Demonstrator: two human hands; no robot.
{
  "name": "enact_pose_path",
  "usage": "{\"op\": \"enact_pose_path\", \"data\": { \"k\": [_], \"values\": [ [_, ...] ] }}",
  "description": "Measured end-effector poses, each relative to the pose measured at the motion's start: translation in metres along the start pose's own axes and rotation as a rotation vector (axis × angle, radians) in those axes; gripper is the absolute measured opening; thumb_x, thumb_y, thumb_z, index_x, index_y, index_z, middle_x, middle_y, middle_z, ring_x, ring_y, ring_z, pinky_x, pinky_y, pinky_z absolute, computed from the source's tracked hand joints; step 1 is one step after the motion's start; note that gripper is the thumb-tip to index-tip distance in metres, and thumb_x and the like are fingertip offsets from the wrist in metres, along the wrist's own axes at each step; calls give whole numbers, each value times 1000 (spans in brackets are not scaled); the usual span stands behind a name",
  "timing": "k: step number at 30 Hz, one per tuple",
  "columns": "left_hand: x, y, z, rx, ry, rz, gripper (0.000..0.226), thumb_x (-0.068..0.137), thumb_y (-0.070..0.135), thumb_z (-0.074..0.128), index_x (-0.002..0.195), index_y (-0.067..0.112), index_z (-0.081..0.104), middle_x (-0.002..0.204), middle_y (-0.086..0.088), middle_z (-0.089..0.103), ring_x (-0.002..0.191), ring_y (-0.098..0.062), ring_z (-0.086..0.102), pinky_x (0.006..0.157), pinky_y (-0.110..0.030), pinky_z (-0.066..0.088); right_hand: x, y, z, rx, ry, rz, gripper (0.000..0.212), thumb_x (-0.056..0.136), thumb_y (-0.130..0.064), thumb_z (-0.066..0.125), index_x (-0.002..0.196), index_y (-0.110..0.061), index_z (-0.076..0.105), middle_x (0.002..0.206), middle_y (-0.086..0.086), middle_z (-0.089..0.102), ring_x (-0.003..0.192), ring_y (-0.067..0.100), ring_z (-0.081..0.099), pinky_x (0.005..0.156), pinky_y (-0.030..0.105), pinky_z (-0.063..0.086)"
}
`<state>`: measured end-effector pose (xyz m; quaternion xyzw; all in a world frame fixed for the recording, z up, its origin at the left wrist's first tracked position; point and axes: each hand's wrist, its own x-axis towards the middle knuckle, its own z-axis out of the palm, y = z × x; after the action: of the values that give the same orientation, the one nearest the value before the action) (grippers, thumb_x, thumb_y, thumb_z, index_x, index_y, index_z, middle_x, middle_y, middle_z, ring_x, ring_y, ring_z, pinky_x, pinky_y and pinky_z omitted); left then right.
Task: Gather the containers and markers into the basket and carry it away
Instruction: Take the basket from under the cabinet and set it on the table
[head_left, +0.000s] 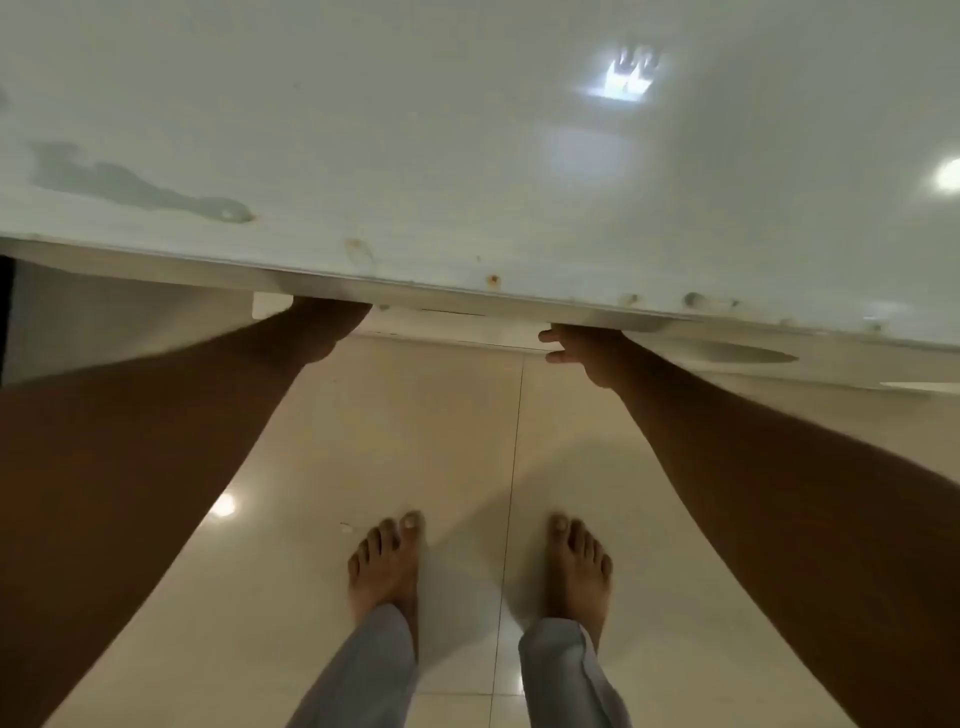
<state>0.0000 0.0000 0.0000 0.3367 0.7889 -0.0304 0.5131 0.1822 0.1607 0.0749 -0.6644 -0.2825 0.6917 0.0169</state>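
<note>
Gathering seems unstarted: no basket or markers near either grip.
Left hand (327, 325) grip hides under the tabletop (467, 156) edge, cannot tell; right hand (589, 356) fingers (551, 336) loosely apart, empty. Next, probably, locate the basket.

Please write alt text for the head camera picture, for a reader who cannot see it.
Seen from above, a person's left hand and right hand reach under the near edge of a stained white table, their fingers partly hidden by it. Below, the person's bare feet stand on glossy beige floor tiles.
</note>
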Motion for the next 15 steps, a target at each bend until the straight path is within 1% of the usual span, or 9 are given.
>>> {"op": "enact_pose_path", "data": {
  "k": [2,3,5,6,8,11,13,14,15],
  "values": [
    [-1,-79,68,165,156,9,45,86,32,44,128,34,27,121,-8,50,107,-32,50,88,-42,41,5,107,0,-308,144,-126,68,103,-15,34,149,-41,-8,152,22,32,140,38,30,114,47,28],
    [8,-88,80,94,150,-3,44,87,33,45,128,34,29,121,-6,50,108,-31,49,88,-41,40,11,179,4,-576,290,-153,77,99,-20,42,147,-44,-14,151,20,35,138,39,33,113,51,27],
    [18,-79,70,-56,115,47,42,89,37,41,129,35,30,126,-5,48,113,-30,48,93,-40,38,20,278,4,-705,412,-128,76,85,-32,56,146,-27,11,142,14,47,127,34,46,103,47,39],
    [17,-77,68,67,73,94,42,90,38,39,131,35,29,129,-5,46,116,-29,46,95,-40,37,24,291,0,-647,456,-172,72,81,-35,55,143,-23,21,139,12,50,124,32,50,100,45,42],
    [19,-76,72,295,121,221,43,91,41,35,133,35,28,133,-5,46,119,-29,45,97,-40,35,18,272,-19,-535,493,-148,69,80,-36,53,141,-21,27,137,12,51,122,31,51,97,46,44],
    [14,-70,82,156,81,217,44,91,39,34,135,34,27,134,-6,46,119,-30,45,96,-41,36,3,281,-30,-379,384,-92,88,72,-38,69,143,-20,20,139,13,49,125,31,49,100,45,44],
    [9,-73,65,77,131,182,47,90,34,38,135,34,25,134,-8,46,118,-31,46,95,-41,37,-11,185,-35,-199,329,-79,88,75,-36,68,144,-22,14,141,14,49,127,31,48,103,45,44],
    [4,-76,52,63,102,104,50,89,32,39,136,33,24,136,-8,44,119,-31,45,96,-42,38,-18,123,-35,-41,294,38,74,78,-30,67,140,-19,27,135,15,54,122,32,54,99,47,48],
    [0,-75,50,75,118,119,52,88,31,41,137,32,24,136,-9,43,119,-32,45,97,-42,38,-22,67,-31,-46,346,20,52,80,-21,69,127,-16,48,124,15,63,112,32,61,91,47,54]
  ]
}}
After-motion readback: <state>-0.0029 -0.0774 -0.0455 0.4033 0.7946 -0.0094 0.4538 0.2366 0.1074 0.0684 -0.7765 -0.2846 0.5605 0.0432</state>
